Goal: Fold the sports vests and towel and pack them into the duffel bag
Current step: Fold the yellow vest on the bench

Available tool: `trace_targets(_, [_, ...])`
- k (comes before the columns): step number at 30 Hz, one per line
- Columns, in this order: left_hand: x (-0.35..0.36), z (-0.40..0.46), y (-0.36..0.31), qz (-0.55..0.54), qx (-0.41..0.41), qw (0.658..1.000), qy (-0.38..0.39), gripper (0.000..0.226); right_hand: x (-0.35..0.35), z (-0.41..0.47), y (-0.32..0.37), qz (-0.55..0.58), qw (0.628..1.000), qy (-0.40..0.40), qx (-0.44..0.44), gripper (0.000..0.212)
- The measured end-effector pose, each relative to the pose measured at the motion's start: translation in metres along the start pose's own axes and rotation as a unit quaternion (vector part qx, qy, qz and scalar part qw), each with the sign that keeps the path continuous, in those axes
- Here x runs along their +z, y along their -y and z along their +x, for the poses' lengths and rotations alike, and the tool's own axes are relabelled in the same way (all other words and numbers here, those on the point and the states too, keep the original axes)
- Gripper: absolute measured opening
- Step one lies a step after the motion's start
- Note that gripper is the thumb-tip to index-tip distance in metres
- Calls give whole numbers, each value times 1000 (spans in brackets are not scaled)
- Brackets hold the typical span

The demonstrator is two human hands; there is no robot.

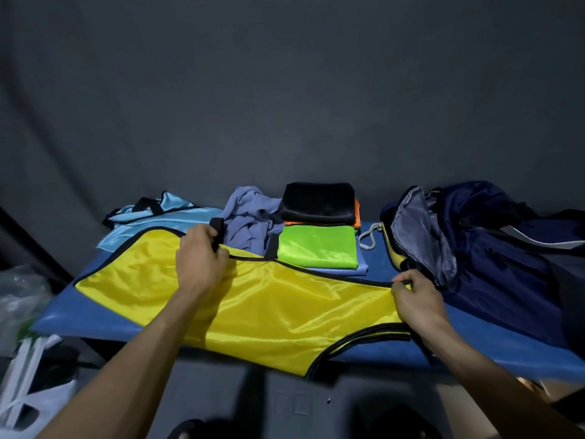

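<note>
Yellow vest (285, 299), black-trimmed, spread flat across the blue bench (493, 340), near edge overhanging toward the viewer. Left hand (201, 264) at the far trimmed edge, left of centre, fingers curled in a grip around a black strap end (218, 228) and the trim beneath it. Right hand (414, 296) at the vest's right end, grip pinching the black trim between thumb and fingers, just beside the open mouth of the bag. Navy duffel bag (493, 248) on the right of the bench, unzipped, grey lining exposed, mouth turned toward the vest. White cord loop (367, 239) beside the bag's left edge. Light blue vest (152, 217) with black straps, unfolded, at the far left, partly under the yellow one. Crumpled grey-blue towel (250, 217) at far centre, just behind the left hand. Folded green vest (318, 247) lying atop a folded blue piece (361, 269), between towel and bag. Behind it, folded black vest (318, 201) stacked on a folded orange vest (356, 217), only the orange edge visible. Clear plastic bag (19, 299) and white bag (28, 397) off the bench at lower left. Dark grey cloth backdrop (285, 90) behind everything.
</note>
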State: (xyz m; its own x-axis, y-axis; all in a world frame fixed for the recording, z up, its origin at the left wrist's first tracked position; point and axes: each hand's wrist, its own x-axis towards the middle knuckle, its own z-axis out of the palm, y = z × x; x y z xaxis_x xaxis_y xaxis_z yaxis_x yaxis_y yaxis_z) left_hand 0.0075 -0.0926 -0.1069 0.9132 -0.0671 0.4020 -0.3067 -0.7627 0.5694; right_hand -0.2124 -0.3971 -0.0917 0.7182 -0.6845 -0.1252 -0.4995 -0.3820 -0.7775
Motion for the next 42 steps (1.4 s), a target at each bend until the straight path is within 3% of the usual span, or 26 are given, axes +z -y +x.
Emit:
trace_targets(2, [0,7,8,-51,-82,995,17,40,0,-1,0,-4,1000,-2,-4,11])
trace_targets(4, [0,15,12,-84,-109,990,25,48,0,-2,0,-4,1000,-2,-7,11])
trace_targets(8, [0,27,12,-121,-100,987,35,18,0,-1,-3,6,1000,-5,-14,13])
trace_targets(13, [0,37,0,-166,-105,980,-22,17,2,1,-10,14,999,-16,-28,13])
trace_targets(18, [4,31,-3,-181,-119,976,12,34,5,4,-14,9,999,-21,-38,13])
trace_targets(20, [1,21,-10,-155,-70,985,30,40,6,5,-15,5,999,-22,-41,12])
trace_targets(23, [-4,-3,-19,-37,101,994,15,32,6,6,-15,-2,999,-25,-47,12])
trace_targets(26, [0,-33,-23,-7,217,969,120,9,6,3,-15,-8,998,-27,-55,13])
trace_targets(29, [12,-52,-12,39,301,932,197,35,2,-2,-12,-5,998,-30,-64,15])
trace_targets(33, [10,-55,-8,62,309,921,229,51,-23,-6,-5,46,996,-40,-59,18])
trace_targets(39, [19,-57,-18,87,298,933,184,46,-26,-11,-7,64,996,-41,-54,18])
trace_targets(42, [21,-55,-14,95,290,927,218,52,-25,-13,2,93,992,-59,-65,15])
